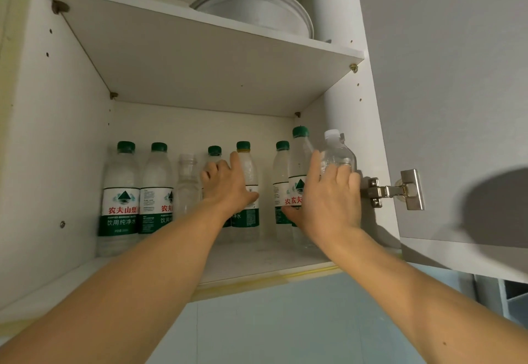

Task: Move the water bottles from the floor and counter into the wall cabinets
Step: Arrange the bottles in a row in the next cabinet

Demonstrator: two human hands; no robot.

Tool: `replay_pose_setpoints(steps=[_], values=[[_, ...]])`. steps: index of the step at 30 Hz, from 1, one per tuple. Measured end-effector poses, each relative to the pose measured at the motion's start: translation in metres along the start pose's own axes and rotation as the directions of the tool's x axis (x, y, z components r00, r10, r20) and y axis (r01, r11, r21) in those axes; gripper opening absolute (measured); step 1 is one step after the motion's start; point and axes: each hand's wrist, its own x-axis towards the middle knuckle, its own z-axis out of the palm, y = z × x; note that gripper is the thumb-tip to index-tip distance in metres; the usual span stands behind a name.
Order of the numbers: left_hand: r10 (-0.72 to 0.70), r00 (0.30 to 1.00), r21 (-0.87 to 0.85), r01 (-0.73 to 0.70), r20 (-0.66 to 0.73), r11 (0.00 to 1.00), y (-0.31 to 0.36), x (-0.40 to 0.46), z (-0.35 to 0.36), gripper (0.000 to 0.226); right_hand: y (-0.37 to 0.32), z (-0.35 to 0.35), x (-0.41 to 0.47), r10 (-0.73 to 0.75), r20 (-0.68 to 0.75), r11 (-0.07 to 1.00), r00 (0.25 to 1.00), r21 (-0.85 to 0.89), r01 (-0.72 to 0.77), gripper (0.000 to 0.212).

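Several green-capped water bottles stand on the lower shelf (257, 260) of the open wall cabinet, among them a labelled bottle (120, 200) at the far left. My left hand (225, 186) grips a green-capped bottle (247, 163) near the middle of the row. My right hand (325, 200) is wrapped round a clear white-capped bottle (337, 152) at the shelf's right end, beside another green-capped bottle (298, 163). A clear bottle without a label (187, 183) stands left of my left hand.
Stacked white plates (257, 9) lie on the upper shelf (200, 58). The cabinet door (443, 92) hangs open on the right with its metal hinge (394, 190) close to my right hand. Pale blue wall tiles (285, 320) lie below the cabinet.
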Motion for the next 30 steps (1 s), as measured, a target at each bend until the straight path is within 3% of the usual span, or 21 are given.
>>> replay_pose_setpoints(steps=[4,8,13,18,24,30], values=[[0.012,1.0,0.0,-0.012,-0.005,1.0,-0.002,0.001,0.0,0.109,-0.012,-0.001,0.004,-0.038,0.139,0.999,0.99,0.001,0.038,0.126],[0.03,1.0,0.001,-0.03,-0.007,1.0,-0.003,0.001,-0.001,0.105,-0.017,0.0,0.007,0.035,0.322,0.971,0.946,0.213,-0.109,0.121],[0.035,0.999,0.008,-0.035,0.005,0.999,-0.002,0.001,-0.004,0.106,-0.027,0.009,0.021,0.03,0.491,0.913,0.871,0.342,-0.224,0.122],[0.067,0.998,-0.007,-0.067,0.005,0.998,-0.004,-0.001,-0.005,0.102,-0.028,0.02,0.034,0.009,0.702,0.681,0.712,0.517,-0.518,0.1],[0.094,0.995,0.044,-0.096,0.026,0.994,-0.005,0.002,-0.006,0.106,-0.023,0.03,0.046,-0.105,0.8,0.497,0.591,0.557,-0.666,0.075],[0.122,0.991,0.085,-0.127,0.059,0.988,-0.007,0.006,-0.003,0.107,-0.031,0.033,0.05,-0.185,0.833,0.376,0.521,0.55,-0.746,0.045]])
